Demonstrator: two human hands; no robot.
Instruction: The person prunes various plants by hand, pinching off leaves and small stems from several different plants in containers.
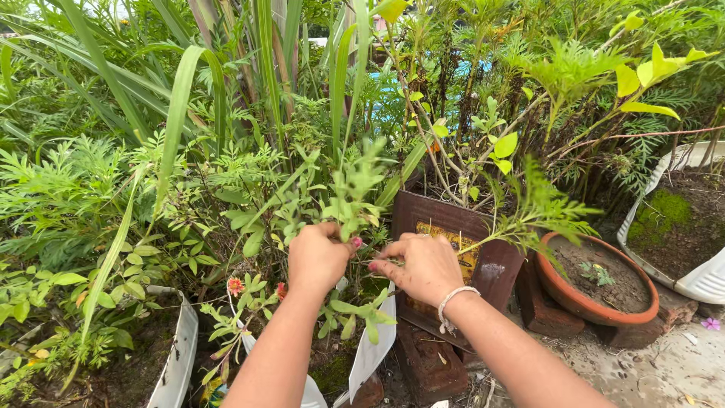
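My left hand is closed around the thin stem of a small leafy green plant, just below its foliage. My right hand, with a white beaded bracelet on the wrist, pinches the same stem right beside the left hand, fingertips nearly touching it. The plant grows out of a white plastic container below my hands. Small orange-red flowers bloom low to the left of my left forearm.
A rusty square tin planter stands behind my right hand. A round terracotta pot of soil rests on bricks at right, next to a white tub of mossy soil. Tall grass blades and dense ferny plants fill the left and back.
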